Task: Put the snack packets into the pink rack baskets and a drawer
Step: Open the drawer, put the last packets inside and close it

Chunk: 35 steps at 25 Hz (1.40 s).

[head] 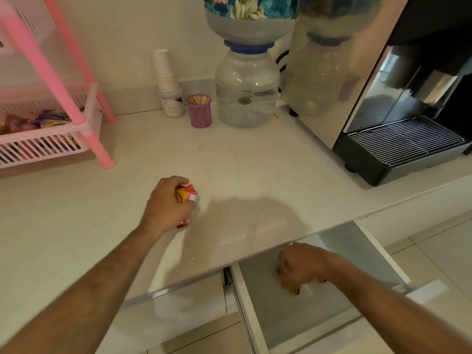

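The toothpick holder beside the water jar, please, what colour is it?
Purple mesh toothpick holder, clearest in the head view.

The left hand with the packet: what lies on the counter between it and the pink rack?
In the head view, only bare counter lies between the left hand, closed on the snack packet, and the pink rack.

Warm, dim indoor light; a soft shadow pools on the pale stone counter. Wide-angle bending warps edges; the right hand blurs.
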Each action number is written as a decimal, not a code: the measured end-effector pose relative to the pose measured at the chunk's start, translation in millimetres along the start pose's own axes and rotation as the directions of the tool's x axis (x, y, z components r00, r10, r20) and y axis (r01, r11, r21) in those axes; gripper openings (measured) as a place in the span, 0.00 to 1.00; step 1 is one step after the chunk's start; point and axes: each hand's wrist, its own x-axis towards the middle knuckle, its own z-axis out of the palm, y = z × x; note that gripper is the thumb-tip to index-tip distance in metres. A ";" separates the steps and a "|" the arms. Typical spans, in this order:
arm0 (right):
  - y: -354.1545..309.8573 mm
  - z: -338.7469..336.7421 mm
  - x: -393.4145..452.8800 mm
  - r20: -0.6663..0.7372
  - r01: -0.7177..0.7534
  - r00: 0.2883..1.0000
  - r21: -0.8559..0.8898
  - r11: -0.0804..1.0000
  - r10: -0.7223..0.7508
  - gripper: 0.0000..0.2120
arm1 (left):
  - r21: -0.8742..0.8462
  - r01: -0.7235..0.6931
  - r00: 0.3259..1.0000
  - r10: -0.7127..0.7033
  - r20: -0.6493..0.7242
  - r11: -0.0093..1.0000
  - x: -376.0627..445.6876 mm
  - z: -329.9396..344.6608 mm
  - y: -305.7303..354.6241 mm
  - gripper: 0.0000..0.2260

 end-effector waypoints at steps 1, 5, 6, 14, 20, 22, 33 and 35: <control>-12.0 -12.6 -12.5 0.015 0.081 0.997 0.043 0.996 -0.082 0.24 | -0.089 0.007 0.999 -0.003 0.042 0.996 -3.8 6.5 13.3 0.21; -60.6 -59.1 -53.4 -0.400 0.226 0.912 0.314 0.922 -0.087 0.25 | -0.445 0.093 0.958 0.041 0.283 0.891 -32.6 23.3 68.6 0.19; -68.6 -65.9 -57.2 -0.503 0.264 0.864 0.407 0.874 -0.027 0.27 | -0.489 0.104 0.945 0.067 0.320 0.866 -39.9 26.2 78.4 0.20; -57.0 -57.2 -56.5 -0.461 0.410 0.886 0.827 0.383 0.047 0.30 | -0.605 0.234 0.818 0.182 0.546 0.762 -49.7 40.5 83.0 0.20; -12.7 -31.3 -39.0 0.279 -0.059 0.958 0.412 0.909 -0.064 0.20 | 0.209 -0.077 0.977 0.032 0.211 0.975 -7.0 43.5 9.6 0.25; -12.3 -4.4 -11.8 0.277 -0.190 0.953 0.239 0.952 0.121 0.22 | 0.446 -0.121 0.972 0.013 0.237 0.887 -0.5 43.8 -22.1 0.31; -10.0 109.3 125.2 0.011 -0.362 0.931 -0.081 0.929 0.364 0.18 | 0.615 -0.157 0.982 0.056 0.180 0.772 8.2 56.9 -62.6 0.42; -8.1 118.5 137.3 0.069 -0.353 0.928 -0.156 0.923 0.367 0.23 | 0.619 -0.156 0.982 0.055 0.179 0.770 8.2 58.1 -61.9 0.42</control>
